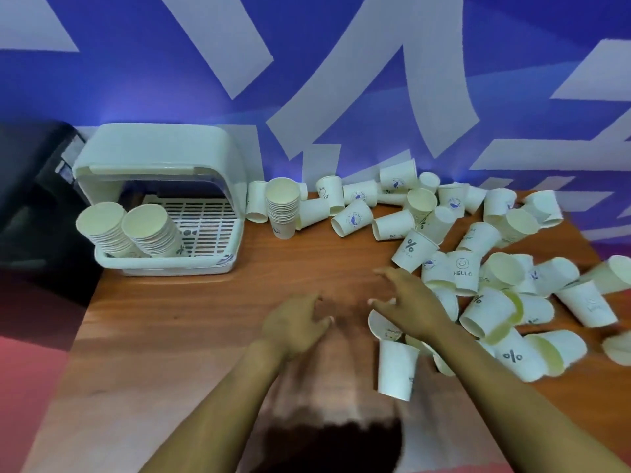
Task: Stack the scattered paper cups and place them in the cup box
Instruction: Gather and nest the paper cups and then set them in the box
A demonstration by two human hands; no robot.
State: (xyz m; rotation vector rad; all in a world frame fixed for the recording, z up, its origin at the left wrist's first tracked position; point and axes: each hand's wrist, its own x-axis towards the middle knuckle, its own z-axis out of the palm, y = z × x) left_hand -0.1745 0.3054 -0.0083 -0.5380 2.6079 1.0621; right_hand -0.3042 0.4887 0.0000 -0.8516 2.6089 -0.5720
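A: Two bare hands over a wood table (205, 319), scattered cups (478, 261) heaped to the right — many on their sides, some printed "HELLO" or "%".

B: What are the hands doing?

A: Left hand (295, 324) hovers near the table's middle, fingers spread and loosely bent, nothing in it. Right hand (408, 302) reaches twd the pile's near edge, fingers splayed, also gripping nothing. A tipped cup (382, 324) lies under its palm; can't tell if skin touches it. Both hands slightly blurred.

B: And the box?

A: Cup box (164, 206) sits at the table's far left, white, lid (153, 148) flipped up and back. Two stacks lean inside at its left — left stack (106, 230) and right stack (153, 230), mouths tilted twd the camera. A slatted tray (208, 216) shows on the box's right side.

B: Anything stacked outside it?

A: One upright stack (283, 209) just right of the box, on the table, loose cups beside it. Another cup (396, 368) stands mouth-down nr the right forearm.

B: Backdrop?

A: Blue wall (136, 80) w/ pale angular shapes — a dark object (30, 199) left of the box, unclear what.
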